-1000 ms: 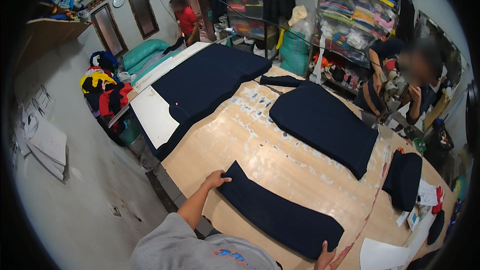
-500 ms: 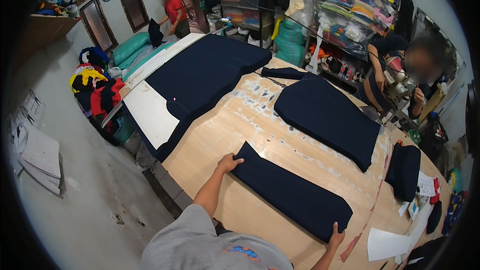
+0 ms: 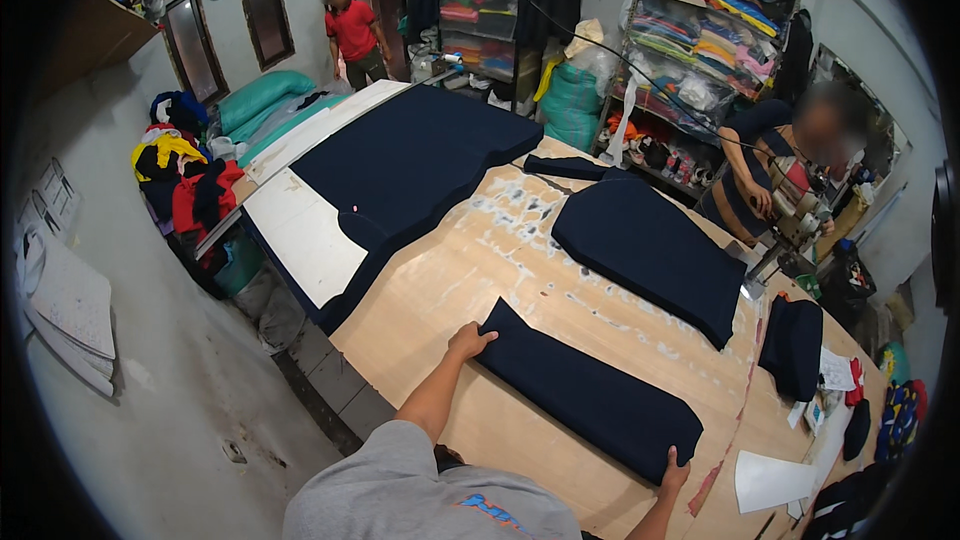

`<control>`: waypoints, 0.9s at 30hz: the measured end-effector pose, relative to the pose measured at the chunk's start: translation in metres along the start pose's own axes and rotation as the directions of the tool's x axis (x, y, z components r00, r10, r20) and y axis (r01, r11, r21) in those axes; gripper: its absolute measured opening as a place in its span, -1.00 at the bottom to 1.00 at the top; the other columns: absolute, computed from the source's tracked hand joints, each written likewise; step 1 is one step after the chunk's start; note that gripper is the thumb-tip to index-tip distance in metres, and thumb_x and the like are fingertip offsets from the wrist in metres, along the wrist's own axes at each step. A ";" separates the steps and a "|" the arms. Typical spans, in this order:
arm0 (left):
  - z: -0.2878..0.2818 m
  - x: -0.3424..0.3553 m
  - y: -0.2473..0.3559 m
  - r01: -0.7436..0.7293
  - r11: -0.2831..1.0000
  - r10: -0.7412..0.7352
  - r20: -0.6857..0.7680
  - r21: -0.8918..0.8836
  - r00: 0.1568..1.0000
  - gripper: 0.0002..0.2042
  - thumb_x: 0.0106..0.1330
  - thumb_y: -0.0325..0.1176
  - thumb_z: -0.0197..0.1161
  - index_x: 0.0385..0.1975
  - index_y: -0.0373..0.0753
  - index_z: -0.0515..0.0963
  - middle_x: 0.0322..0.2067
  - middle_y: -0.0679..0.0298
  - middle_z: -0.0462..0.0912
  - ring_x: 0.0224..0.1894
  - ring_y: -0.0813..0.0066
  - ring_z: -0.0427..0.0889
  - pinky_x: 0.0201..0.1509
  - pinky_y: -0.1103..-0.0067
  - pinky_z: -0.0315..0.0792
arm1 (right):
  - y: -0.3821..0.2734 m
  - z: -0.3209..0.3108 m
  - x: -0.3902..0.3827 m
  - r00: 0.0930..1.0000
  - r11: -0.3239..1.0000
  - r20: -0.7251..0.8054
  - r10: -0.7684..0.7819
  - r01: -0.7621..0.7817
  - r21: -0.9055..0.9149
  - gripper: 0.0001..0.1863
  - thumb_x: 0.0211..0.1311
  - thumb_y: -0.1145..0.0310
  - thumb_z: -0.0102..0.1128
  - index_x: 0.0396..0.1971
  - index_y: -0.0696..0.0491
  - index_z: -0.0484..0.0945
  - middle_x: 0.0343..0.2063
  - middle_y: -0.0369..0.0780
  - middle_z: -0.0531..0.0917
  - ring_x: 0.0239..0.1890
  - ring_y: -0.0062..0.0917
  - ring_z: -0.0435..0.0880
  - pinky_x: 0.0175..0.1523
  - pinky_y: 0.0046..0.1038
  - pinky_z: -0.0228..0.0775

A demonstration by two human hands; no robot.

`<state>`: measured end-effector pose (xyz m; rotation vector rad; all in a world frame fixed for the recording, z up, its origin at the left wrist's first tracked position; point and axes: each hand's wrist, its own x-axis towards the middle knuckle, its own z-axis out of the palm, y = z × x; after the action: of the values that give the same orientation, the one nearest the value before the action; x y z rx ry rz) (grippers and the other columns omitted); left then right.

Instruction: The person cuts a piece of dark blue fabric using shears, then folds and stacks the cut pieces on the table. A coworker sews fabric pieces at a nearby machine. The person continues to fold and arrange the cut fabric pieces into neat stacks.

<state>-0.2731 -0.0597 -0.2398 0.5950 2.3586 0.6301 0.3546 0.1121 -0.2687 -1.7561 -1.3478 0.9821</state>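
My left hand [image 3: 472, 340] grips the upper left end of a long navy fabric piece [image 3: 586, 390], thumb on top. My right hand [image 3: 674, 470] grips its lower right corner. The piece lies on the pale wooden table [image 3: 530, 280], its upper end narrowing to a point. Beyond it is a broader thick navy stack [image 3: 645, 250] with a narrow navy strip [image 3: 560, 166] at its far end. A large navy fabric layer [image 3: 420, 150] covers the far left, with a white pattern sheet [image 3: 300, 240] on it.
Folded navy pieces [image 3: 790, 345] and white paper [image 3: 770, 480] occupy the table's right. A co-worker [image 3: 750, 170] works at a sewing machine [image 3: 795, 215] on the right; a person in red [image 3: 355, 35] stands behind. Garment piles [image 3: 185, 175] and shelves [image 3: 700, 25] line the room.
Both hands have moved the fabric piece slightly away from me across the table. The person in red has shifted and the dark item seen in their hand earlier no longer shows.
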 end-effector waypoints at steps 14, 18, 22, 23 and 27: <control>0.003 0.010 -0.004 -0.010 0.999 0.012 -0.051 0.033 0.999 -0.19 0.31 0.32 0.43 0.33 -0.26 0.56 0.28 -0.02 0.67 0.35 0.06 0.63 0.42 0.22 0.47 | -0.011 0.011 -0.010 0.993 0.994 -0.061 0.097 -0.094 0.053 -0.35 0.47 0.21 0.45 0.37 0.28 0.46 0.18 0.00 0.69 0.15 -0.24 0.72 0.28 -0.32 0.56; 0.000 0.011 0.005 0.004 0.998 -0.001 -0.044 0.067 0.999 -0.20 0.30 0.31 0.44 0.33 -0.25 0.57 0.28 -0.01 0.68 0.35 0.06 0.63 0.42 0.22 0.46 | -0.008 0.012 -0.011 0.990 0.986 -0.054 0.131 -0.125 0.109 -0.35 0.47 0.23 0.44 0.37 0.28 0.45 0.20 0.00 0.68 0.16 -0.24 0.71 0.28 -0.31 0.57; -0.003 0.016 0.006 -0.022 0.997 0.024 -0.021 0.068 0.999 -0.19 0.30 0.30 0.45 0.33 -0.26 0.56 0.28 -0.03 0.67 0.35 0.04 0.62 0.43 0.23 0.46 | -0.011 0.010 -0.012 0.989 0.980 -0.034 0.142 -0.136 0.145 -0.35 0.47 0.25 0.45 0.38 0.30 0.44 0.20 0.00 0.68 0.17 -0.26 0.70 0.32 -0.32 0.54; -0.002 0.019 0.009 -0.031 0.997 0.033 -0.023 0.064 0.999 -0.19 0.31 0.29 0.46 0.33 -0.27 0.56 0.28 -0.04 0.67 0.35 0.03 0.62 0.43 0.23 0.46 | -0.011 0.010 -0.012 0.993 0.986 -0.041 0.115 -0.109 0.130 -0.34 0.47 0.25 0.45 0.38 0.31 0.43 0.20 0.00 0.67 0.17 -0.25 0.70 0.33 -0.32 0.53; -0.002 0.035 0.021 -0.053 0.997 0.053 0.011 0.056 0.999 -0.19 0.31 0.25 0.49 0.34 -0.32 0.55 0.29 -0.12 0.65 0.37 0.00 0.61 0.45 0.22 0.45 | -0.020 0.010 -0.010 0.996 0.991 -0.050 0.077 -0.071 0.110 -0.34 0.45 0.26 0.46 0.37 0.31 0.44 0.19 -0.01 0.69 0.20 -0.25 0.68 0.36 -0.30 0.48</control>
<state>-0.2940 -0.0250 -0.2420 0.6859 2.3651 0.5845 0.3354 0.1069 -0.2541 -1.7490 -1.1806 1.0215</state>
